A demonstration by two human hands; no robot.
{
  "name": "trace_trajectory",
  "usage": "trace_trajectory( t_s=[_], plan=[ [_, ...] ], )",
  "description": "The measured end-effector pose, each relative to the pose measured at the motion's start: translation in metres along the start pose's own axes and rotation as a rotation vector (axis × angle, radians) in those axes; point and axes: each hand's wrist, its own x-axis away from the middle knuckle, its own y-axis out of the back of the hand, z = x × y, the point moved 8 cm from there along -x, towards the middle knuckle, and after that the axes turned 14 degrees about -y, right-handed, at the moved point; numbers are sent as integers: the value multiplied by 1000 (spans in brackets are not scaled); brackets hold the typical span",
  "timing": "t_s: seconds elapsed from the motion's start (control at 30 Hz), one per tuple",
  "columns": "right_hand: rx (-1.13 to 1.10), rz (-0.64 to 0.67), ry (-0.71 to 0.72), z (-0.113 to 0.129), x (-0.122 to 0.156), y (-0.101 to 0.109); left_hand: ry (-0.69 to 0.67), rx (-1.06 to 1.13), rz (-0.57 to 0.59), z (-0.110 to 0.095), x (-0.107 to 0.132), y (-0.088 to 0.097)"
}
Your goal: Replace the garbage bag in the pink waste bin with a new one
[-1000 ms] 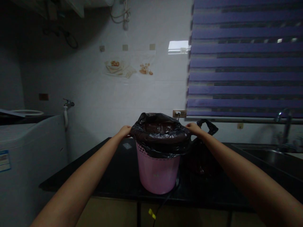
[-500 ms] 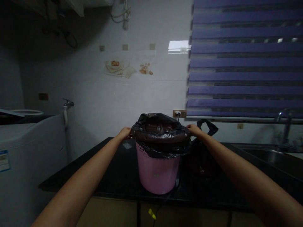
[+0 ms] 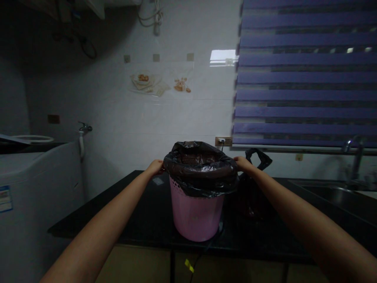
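A pink trash bin [image 3: 196, 218] with a perforated upper band stands upright on the dark countertop. Over its rim is folded a black garbage bag [image 3: 203, 169], its mouth spread wide and its edge hanging down the outside. My left hand [image 3: 155, 167] grips the bag's edge at the left of the rim, fingers closed and partly hidden. At the right of the rim, my right hand [image 3: 242, 163] pinches the bag's edge, its fingertips partly behind the plastic.
Behind my right forearm sits a second black bag [image 3: 259, 157] with a looped handle. The dark countertop [image 3: 141, 220] runs to a sink [image 3: 335, 192] at right. A washing machine [image 3: 44, 177] stands left. A cable [image 3: 203, 251] with a yellow tag hangs over the front edge.
Almost nothing differs. Both hands stay at the sides of the rim, and the bin and bag keep their place; the view shifts very slightly.
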Motion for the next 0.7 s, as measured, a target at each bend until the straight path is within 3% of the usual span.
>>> trace_trajectory(
  t_s=[0.37, 0.53, 0.7],
  plan=[
    [-25, 4, -1, 6, 14, 6, 16, 24, -55, -1, 1, 6],
    [-95, 23, -5, 19, 21, 12, -18, 28, -96, -18, 0, 16],
    [14, -87, 52, 36, 20, 27, -52, 24, -135, -39, -6, 27]
  ],
)
